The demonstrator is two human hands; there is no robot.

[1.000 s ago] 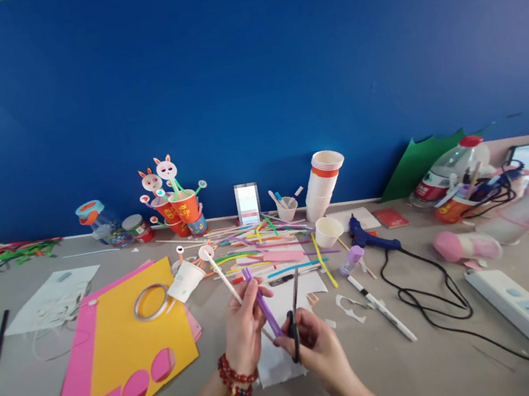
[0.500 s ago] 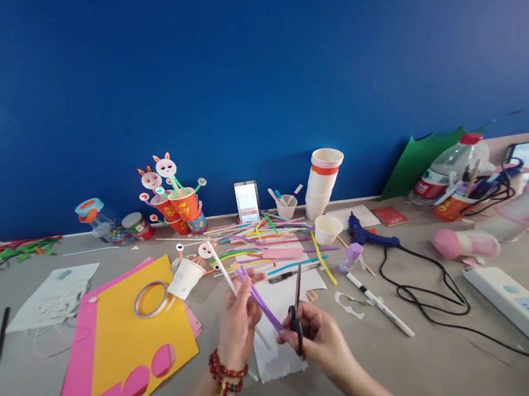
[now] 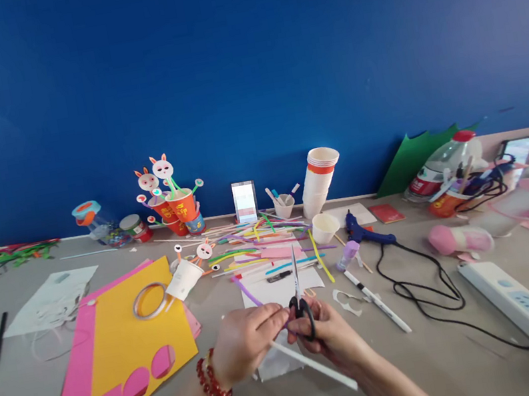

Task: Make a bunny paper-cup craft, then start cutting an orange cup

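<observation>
My left hand [image 3: 250, 341], with a red bead bracelet [image 3: 213, 381] at the wrist, is closed on a purple pipe cleaner [image 3: 246, 290] whose upper part sticks out beyond the fingers. A long white stick [image 3: 318, 366], perhaps a straw or pipe cleaner, also comes out of this hand and slants down to the right. Black-handled scissors [image 3: 298, 287] are in my right hand [image 3: 330, 332], blades pointing up and away. Its fingertips meet those of my left hand at the purple pipe cleaner, so the end there is mostly hidden. White paper [image 3: 276, 361] lies beneath both hands.
Yellow card [image 3: 126, 315] with a tape roll [image 3: 150, 301] lies left. A white cup figure [image 3: 184, 279] leans beside loose pipe cleaners. Right are a blue glue gun [image 3: 369, 234] with its cord, a marker [image 3: 378, 301] and a power strip [image 3: 527, 309]. Stacked cups [image 3: 320, 182] stand behind.
My left hand has turned over and lowered towards my right hand. The white stick has swung from upright to slanting down right. The scissors have turned more upright.
</observation>
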